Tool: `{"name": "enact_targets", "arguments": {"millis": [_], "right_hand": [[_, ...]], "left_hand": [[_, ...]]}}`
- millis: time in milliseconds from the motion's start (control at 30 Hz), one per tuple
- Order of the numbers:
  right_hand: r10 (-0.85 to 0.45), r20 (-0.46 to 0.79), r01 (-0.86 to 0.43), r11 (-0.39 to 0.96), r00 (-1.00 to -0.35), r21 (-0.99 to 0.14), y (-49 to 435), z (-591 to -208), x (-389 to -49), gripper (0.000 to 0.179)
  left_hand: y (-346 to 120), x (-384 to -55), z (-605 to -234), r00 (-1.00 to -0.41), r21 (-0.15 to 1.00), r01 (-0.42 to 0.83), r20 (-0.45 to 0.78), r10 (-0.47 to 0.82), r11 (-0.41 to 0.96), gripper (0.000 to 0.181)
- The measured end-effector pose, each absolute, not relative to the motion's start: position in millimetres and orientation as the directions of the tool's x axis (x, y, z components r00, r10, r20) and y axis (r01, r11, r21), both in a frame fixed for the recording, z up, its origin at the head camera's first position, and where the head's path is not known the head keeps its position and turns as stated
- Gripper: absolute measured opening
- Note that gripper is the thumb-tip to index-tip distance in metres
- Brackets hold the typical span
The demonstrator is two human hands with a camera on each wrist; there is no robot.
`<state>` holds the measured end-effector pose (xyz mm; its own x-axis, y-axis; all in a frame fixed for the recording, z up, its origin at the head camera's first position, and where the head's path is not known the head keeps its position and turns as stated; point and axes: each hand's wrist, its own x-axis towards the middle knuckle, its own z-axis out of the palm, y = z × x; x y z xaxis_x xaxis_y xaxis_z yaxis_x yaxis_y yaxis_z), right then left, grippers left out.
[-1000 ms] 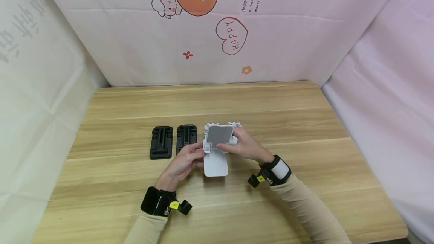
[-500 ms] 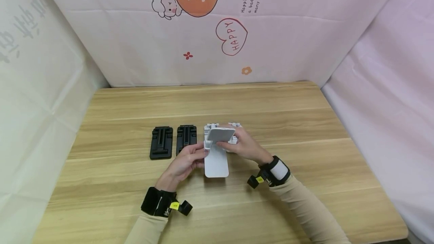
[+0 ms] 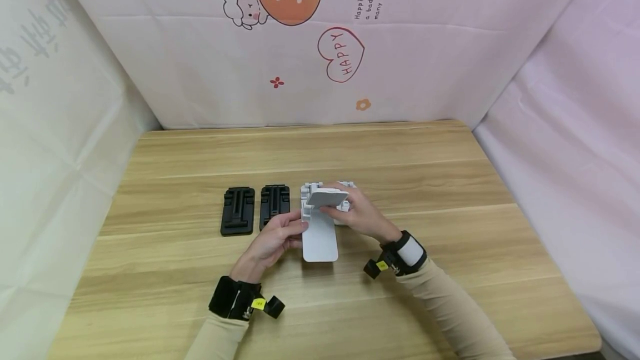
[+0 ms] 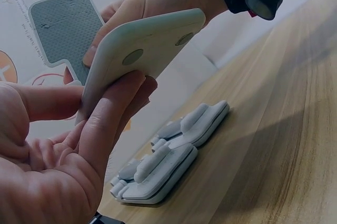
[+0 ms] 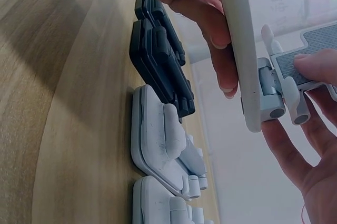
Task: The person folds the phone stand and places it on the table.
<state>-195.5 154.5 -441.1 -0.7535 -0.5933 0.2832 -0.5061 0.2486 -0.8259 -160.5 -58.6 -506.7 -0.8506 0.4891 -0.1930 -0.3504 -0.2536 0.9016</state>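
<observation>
A white foldable phone stand point(image 3: 320, 242) is held above the table, partly unfolded. My left hand point(image 3: 270, 242) pinches its flat base between thumb and fingers from the left; the base's underside with round pads point(image 4: 131, 58) shows in the left wrist view. My right hand point(image 3: 364, 215) grips the stand's grey-padded support plate point(image 3: 327, 198), thumb on the padding and fingers behind. The hinge point(image 5: 271, 91) between base and plate shows in the right wrist view. Beneath the held stand lie two folded white phone stands point(image 4: 158, 174), partly hidden in the head view.
Two folded black phone stands point(image 3: 237, 211) lie side by side on the wooden table point(image 3: 165, 193), left of the white ones. My left hand overlaps the nearer black stand point(image 3: 275, 201). A printed white cloth point(image 3: 425, 60) hangs behind the table, with more cloth at both sides.
The padded support plate has tilted further, looking shorter and flatter in the head view. Both hands keep their hold on the phone stand and have barely shifted.
</observation>
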Motion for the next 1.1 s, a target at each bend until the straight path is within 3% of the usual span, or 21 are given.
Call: {"name": "enact_targets", "arguments": {"millis": [433,633,833,1100], "right_hand": [[-0.583,0.303,-0.489,0.190,-0.754,-0.851,155.6,-442.7,-193.0,0.035],[-0.555,0.368,-0.528,0.154,-0.746,-0.835,158.4,-438.4,-189.0,0.046],[-0.483,0.558,-0.703,0.189,-0.674,-0.686,163.0,-440.5,-191.6,0.051],[-0.459,0.700,-0.837,0.318,-0.547,-0.445,168.8,-448.2,-192.8,0.033]], "left_hand": [[-57.4,-158.7,-504.4,-0.869,0.919,-0.324,-0.194,0.456,-0.227,0.048],[-58.1,-158.2,-505.0,-0.870,0.921,-0.324,-0.201,0.451,-0.215,0.047],[-58.3,-158.7,-504.7,-0.879,0.927,-0.318,-0.209,0.429,-0.199,0.051],[-57.0,-159.3,-506.5,-0.892,0.930,-0.312,-0.217,0.397,-0.193,0.052]]}}
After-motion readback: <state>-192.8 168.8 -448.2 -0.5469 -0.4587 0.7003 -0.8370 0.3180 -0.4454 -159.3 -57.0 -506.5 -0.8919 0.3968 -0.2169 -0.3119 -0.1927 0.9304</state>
